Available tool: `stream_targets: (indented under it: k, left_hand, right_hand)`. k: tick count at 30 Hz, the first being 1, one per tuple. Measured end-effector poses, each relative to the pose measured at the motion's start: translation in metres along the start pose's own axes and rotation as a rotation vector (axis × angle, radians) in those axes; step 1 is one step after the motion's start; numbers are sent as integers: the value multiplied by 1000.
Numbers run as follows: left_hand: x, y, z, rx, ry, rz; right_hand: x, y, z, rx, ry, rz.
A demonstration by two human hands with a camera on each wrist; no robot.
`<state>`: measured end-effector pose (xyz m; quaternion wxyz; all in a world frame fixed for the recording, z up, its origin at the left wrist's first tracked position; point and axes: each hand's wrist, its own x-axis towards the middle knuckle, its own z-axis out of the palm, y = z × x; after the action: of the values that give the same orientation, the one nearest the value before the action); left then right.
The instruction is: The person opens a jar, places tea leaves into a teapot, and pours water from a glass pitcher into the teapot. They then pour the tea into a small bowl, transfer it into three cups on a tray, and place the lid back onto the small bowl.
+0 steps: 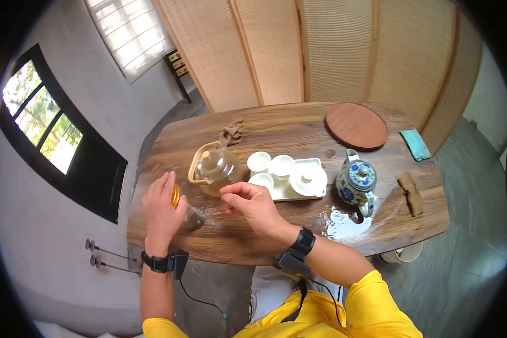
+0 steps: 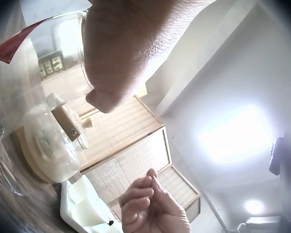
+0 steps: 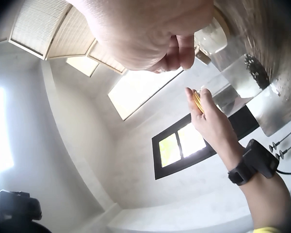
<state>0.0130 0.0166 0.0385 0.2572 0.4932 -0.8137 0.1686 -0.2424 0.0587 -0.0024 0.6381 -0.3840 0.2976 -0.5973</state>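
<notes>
My left hand [image 1: 160, 205] grips the top of a clear glass jar [image 1: 193, 218], its thumb and fingers round the gold lid [image 1: 176, 196]. Dark tea leaves [image 3: 257, 72] lie at the jar's bottom in the right wrist view. My right hand [image 1: 256, 208] hovers before the tea set, thumb and index fingertips together and the other fingers curled; in the left wrist view nothing shows between those tips. Just beyond the hands stands a glass teapot [image 1: 218, 169] with a raised wooden handle and pale liquid inside. Right of it, a white tray [image 1: 298, 197] carries small white cups [image 1: 259, 161] and a lidded bowl [image 1: 308, 179].
A blue-and-white teapot [image 1: 352, 183] stands right of the tray, beside a wet patch [image 1: 346, 224]. Farther back are a round wooden tray [image 1: 356, 125] and a teal cloth [image 1: 415, 145]. A brown folded cloth [image 1: 410, 194] lies near the right edge; a crumpled brown piece [image 1: 231, 133] lies behind the glass teapot.
</notes>
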Motion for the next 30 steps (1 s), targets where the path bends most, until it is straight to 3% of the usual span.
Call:
stream_targets:
  k: [4,7,10,11,16,20,25,30]
  left_hand:
    - [8,24,-11,226,220,82]
    - [16,69,-15,-149,257,7]
    - [37,133,1,-418,208,133]
    - [43,148,13,-481,80,143]
    - [73,215,77,-603,-6,223]
    - [84,235,100,-543,-128,228]
    - [87,237,113,-580,-222,205]
    - [92,229,98,-722,-169,65]
  right_hand:
    - [-6,-20,-40,-87,57,-112]
    - [-10,-46,-76,-165,151,-239]
    - [-16,-75,-104,-299,259,-357]
    - [-16,-80,-115,-391,288,-383]
    - [-18,-95,-149,-855,355,-484]
    - [-25,-99,-147,-1007,343,-556]
    - [-28,-101,-153,-973,370,-549]
    - [-30,-102,-155,-993,383,-551]
